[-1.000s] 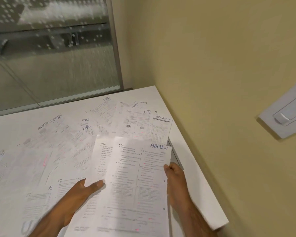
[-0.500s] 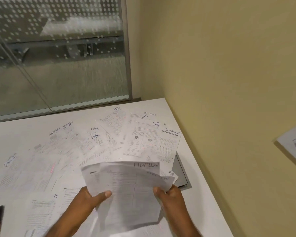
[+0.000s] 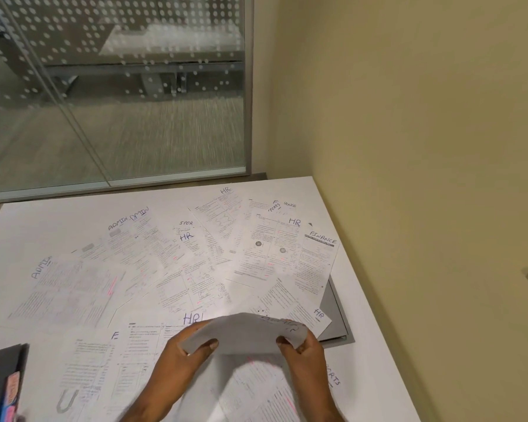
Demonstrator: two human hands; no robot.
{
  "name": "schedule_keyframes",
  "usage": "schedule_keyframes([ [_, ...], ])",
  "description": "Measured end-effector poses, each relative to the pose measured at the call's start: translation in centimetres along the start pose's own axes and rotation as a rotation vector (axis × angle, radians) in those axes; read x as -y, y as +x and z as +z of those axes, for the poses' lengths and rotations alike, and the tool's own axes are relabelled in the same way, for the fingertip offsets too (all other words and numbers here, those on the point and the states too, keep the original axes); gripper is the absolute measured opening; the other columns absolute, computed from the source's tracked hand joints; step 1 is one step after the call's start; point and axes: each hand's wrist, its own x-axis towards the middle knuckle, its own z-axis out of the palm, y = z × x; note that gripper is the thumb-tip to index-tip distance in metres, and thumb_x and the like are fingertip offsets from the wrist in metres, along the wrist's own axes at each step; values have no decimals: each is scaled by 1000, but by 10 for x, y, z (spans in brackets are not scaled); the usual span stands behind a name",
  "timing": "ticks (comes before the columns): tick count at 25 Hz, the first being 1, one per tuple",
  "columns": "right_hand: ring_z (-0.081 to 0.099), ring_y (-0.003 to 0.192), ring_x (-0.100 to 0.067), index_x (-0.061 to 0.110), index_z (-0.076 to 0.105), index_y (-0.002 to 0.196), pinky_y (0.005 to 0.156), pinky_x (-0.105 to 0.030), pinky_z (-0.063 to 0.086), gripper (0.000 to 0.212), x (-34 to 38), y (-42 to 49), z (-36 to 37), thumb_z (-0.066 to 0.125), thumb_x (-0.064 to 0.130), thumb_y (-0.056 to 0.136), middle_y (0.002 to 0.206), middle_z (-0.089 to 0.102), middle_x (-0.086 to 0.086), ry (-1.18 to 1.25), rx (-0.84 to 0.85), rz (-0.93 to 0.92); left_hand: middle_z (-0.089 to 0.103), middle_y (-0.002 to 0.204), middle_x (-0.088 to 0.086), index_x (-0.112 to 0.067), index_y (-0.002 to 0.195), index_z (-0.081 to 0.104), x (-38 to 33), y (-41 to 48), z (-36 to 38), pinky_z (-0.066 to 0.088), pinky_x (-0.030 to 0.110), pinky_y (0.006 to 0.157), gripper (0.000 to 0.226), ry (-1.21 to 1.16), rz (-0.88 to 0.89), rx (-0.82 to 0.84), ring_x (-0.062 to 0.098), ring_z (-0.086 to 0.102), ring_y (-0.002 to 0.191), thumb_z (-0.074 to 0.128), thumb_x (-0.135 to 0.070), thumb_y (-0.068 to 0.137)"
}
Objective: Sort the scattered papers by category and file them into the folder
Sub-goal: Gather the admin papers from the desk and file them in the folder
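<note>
I hold a small bundle of ADMIN sheets (image 3: 244,333) over the near part of the white desk (image 3: 369,315), its top bent forward and down. My left hand (image 3: 180,357) pinches its left edge and my right hand (image 3: 305,351) pinches its right edge. Many printed papers (image 3: 195,263) lie fanned across the desk with handwritten labels: ADMIN at the left, HR in the middle, a FINANCE sheet (image 3: 316,263) at the right. A grey folder (image 3: 337,318) lies flat near the right edge, partly under papers.
A dark object with a pink and blue label (image 3: 3,385) sits at the desk's near left corner. A yellow wall (image 3: 424,147) borders the desk on the right, and a dotted glass partition (image 3: 113,86) stands behind it.
The held sheets have dropped lower and their top has folded forward, hiding the printed face. The camera has tilted up, so desk and papers sit lower in view.
</note>
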Motion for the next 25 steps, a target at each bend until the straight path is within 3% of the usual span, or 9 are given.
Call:
schedule_keyframes([
  [2,72,98,-21,23,73,96,81,-27,55,24,-5,1,7,69,0,92,94,78,1,8,-75,26,77,99,-21,-46,93,76,1,2,6,50,15,81,36,29,-13,-7,-2,70,94,67,-11,95],
  [4,70,99,-18,20,71,105,81,-26,53,20,-2,-1,8,69,5,93,100,76,2,17,-119,-1,79,101,-12,-44,93,79,0,2,11,51,20,83,39,34,12,-27,3,71,94,63,-9,97],
  [7,67,106,-12,19,68,117,92,-30,51,28,4,-2,9,71,5,92,110,73,6,-16,-85,-79,79,103,-7,-32,101,78,-2,2,6,54,18,79,27,-33,15,-80,9,71,98,65,-9,96],
  [9,66,109,-13,23,68,116,98,-34,50,33,3,0,9,71,3,91,114,73,5,-25,-51,-88,77,109,-10,-34,104,79,1,3,2,52,18,84,27,-34,16,-50,7,69,103,68,-10,94],
  [12,68,106,-21,19,69,111,86,-30,51,26,1,7,7,68,1,93,107,74,2,-2,-43,-52,78,104,-10,-44,95,79,4,6,2,52,26,87,37,-32,-36,-33,10,72,100,66,-10,95],
  [15,67,100,-29,14,68,111,83,-31,47,24,3,14,0,64,-3,94,99,72,-1,26,-104,-82,79,95,-13,-45,86,79,1,6,14,52,21,83,32,-36,-25,-65,4,71,89,67,-15,88],
  [19,63,100,-27,13,64,125,87,-37,46,40,-8,19,1,58,-10,93,111,68,-9,-14,-47,-67,77,96,-20,-31,103,77,9,0,10,52,18,85,28,33,-14,-9,-1,70,91,66,-7,91],
  [22,60,81,-26,4,64,114,77,-38,43,22,-5,19,3,60,-5,94,101,67,-18,-45,-79,-10,69,73,-31,-17,100,75,15,1,9,44,11,67,18,91,-14,-15,-10,62,69,60,-6,96],
  [25,58,79,-39,-6,64,97,63,-36,40,6,0,19,1,63,-1,95,86,64,-22,-96,-100,-56,69,81,-33,-26,100,73,14,-1,7,46,8,71,22,107,52,-30,-11,64,79,61,-8,97],
])
